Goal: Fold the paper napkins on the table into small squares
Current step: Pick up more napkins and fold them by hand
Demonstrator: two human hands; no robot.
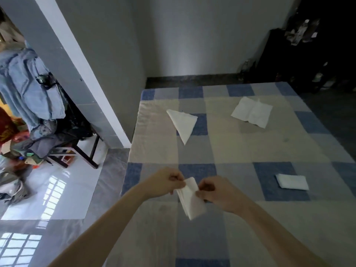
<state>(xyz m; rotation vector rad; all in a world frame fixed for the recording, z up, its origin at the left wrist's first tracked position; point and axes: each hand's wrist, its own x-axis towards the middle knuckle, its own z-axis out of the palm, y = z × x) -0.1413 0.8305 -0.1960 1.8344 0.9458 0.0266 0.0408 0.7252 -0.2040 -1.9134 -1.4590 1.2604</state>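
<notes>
held napkin: a white, partly folded paper napkin (190,199) is held up above the near part of the table, its layered edges hanging down and toward the camera, its top corner between the two hands.
left hand: the left hand (163,182) pinches the napkin's upper left edge between thumb and curled fingers; the paper comes out to the right of the fingertips (178,178).
right hand: the right hand (215,191) pinches the napkin's right edge, thumb and fingers curled tight on it; the paper lies to the left of and below its fingertips (199,193).
table: a table under a blue, grey and cream checked cloth (240,151); both forearms reach over its near edge.
triangle napkin: a white napkin folded to a triangle (183,124) lies flat on the far left of the cloth, well apart from the hands.
open napkin: a white creased napkin, mostly unfolded (252,111), lies on the far right of the cloth.
folded napkin: a small white napkin folded to a rectangle (291,181) lies to the right of the hands, on a blue check, apart from them.
left of table: a white pillar (81,60), and beyond it a dark chair piled with blue and grey clothes (32,97) on a glossy pale floor.
</notes>
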